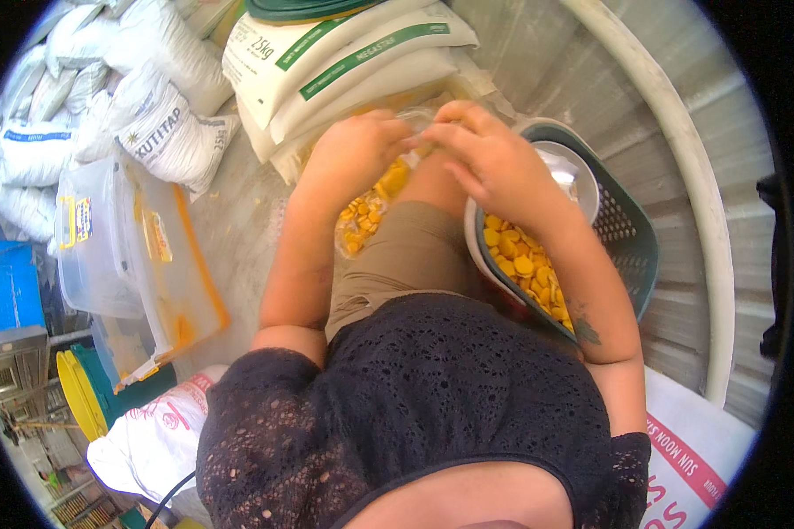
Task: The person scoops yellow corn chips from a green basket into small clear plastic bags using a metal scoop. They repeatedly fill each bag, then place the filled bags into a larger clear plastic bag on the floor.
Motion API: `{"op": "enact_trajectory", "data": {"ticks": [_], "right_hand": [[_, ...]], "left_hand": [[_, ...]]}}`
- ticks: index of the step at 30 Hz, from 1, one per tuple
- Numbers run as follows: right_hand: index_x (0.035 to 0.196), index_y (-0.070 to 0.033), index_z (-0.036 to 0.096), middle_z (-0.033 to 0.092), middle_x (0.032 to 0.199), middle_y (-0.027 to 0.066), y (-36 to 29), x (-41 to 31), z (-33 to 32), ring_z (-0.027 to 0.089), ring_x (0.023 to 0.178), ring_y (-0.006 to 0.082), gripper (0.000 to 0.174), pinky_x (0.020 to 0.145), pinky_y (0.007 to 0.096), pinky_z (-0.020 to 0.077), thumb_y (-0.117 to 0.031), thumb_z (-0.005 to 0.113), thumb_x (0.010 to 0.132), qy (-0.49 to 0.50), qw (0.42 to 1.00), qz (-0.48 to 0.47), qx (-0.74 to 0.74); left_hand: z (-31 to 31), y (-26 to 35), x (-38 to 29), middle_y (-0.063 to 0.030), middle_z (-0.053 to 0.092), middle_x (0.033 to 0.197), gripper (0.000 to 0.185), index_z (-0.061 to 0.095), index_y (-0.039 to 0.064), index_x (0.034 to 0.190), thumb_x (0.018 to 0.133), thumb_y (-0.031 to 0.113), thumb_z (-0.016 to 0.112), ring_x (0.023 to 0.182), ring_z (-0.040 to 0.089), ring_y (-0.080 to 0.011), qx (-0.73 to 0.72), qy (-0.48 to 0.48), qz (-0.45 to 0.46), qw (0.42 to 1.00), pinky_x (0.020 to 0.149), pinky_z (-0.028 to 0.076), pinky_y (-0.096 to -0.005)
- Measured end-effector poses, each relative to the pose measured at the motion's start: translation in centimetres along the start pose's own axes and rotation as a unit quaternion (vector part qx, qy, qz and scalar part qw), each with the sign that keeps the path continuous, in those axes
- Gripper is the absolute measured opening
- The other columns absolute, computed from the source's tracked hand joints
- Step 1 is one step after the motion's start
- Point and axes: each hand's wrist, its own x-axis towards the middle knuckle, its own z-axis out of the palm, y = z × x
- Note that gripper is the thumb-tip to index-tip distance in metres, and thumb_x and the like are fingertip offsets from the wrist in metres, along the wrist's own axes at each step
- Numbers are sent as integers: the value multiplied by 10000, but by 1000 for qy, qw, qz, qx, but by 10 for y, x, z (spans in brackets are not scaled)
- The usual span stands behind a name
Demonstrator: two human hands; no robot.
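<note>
My left hand [364, 142] and my right hand [480, 149] meet above my knee, fingertips close together and slightly blurred. Between them shows thin clear plastic [415, 119], seemingly the upper part of a bag, pinched by both hands. Below my left wrist, clear plastic bags of yellow, disc-shaped pieces [364, 221] lie beside my leg. Under my right forearm stands a grey-green perforated plastic basket [642, 264] holding many loose yellow round pieces [519, 254]. A shiny metal bowl [585, 175] rests inside the basket's far end, partly covered by my right hand.
Stacked flour sacks [370, 73] stand ahead, with a dark green lid [304, 8] on top. Clear plastic bins [99, 238] and piled white sacks [172, 132] are at the left. A corrugated metal wall [648, 132] with a pale pipe [708, 198] borders the right. Another printed sack [701, 430] lies behind the basket.
</note>
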Motion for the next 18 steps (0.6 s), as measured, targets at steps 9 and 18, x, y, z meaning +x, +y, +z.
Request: {"op": "enact_trajectory", "data": {"ticks": [9, 18], "right_hand": [[1038, -75, 542, 511, 1102, 97, 3, 14, 64, 523, 991, 299, 299, 837, 378, 438, -76, 590, 743, -196, 979, 46, 0], [1010, -53, 553, 545, 1004, 138, 6, -8, 72, 552, 934, 309, 295, 786, 403, 460, -111, 615, 727, -213, 976, 31, 14]], "left_hand": [[134, -164, -101, -154, 616, 801, 220, 617, 53, 907, 824, 239, 534, 789, 579, -331, -124, -103, -370, 915, 691, 448, -408], [239, -224, -260, -205, 609, 907, 239, 636, 54, 916, 783, 246, 588, 886, 571, -355, -18, -269, -379, 885, 779, 449, -429]]}}
